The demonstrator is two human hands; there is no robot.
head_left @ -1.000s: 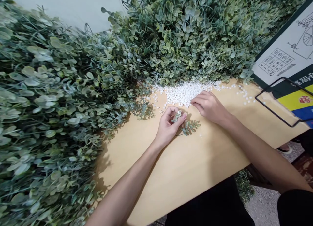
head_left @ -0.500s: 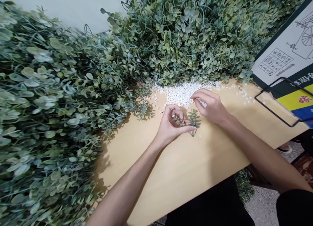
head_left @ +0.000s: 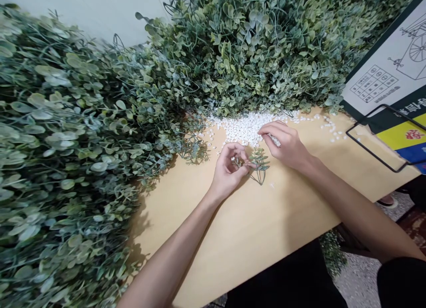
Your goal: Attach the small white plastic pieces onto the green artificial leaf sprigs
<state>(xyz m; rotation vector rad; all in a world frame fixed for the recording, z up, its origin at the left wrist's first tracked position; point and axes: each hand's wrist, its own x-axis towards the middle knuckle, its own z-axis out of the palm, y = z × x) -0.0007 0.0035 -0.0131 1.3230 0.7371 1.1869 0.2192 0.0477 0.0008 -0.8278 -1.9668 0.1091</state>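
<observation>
Over the middle of the table, my left hand point(head_left: 231, 168) is closed on an artificial leaf sprig point(head_left: 258, 159), its thumb pressed towards the fingers. The sprig's thin stems point towards me, and its small green leaves stick out past the fingertips; part of it is hidden in the palm. Just to the right, my right hand point(head_left: 282, 141) hovers at the edge of a heap of small white plastic pieces point(head_left: 246, 127). Its thumb and index finger are pinched together, and whatever sits between the tips is too small to make out.
Thick piles of artificial greenery point(head_left: 83, 121) line the left and back of the wooden table point(head_left: 229, 237). At the right stand a printed carton point(head_left: 376, 86) and a black wire frame point(head_left: 369, 141). More greenery point(head_left: 333, 252) lies below the table's front edge.
My left thumb has drawn back and in towards the fingers, and the sprig has shifted slightly left, showing more stem. My right hand has barely moved.
</observation>
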